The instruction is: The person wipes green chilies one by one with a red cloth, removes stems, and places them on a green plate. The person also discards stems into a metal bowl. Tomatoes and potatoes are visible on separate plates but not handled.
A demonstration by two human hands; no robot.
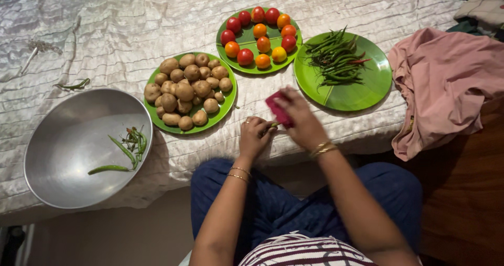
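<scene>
Red-handled tool (278, 111) in right hand (300, 120)

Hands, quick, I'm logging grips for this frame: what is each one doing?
Left hand: closed, pinching a small green chilli.
Right hand: closed around a dark red handled tool, likely a knife.

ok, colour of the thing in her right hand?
Dark pink to red; the small tool in the right hand shows best in the head view, partly covered by fingers.
</scene>
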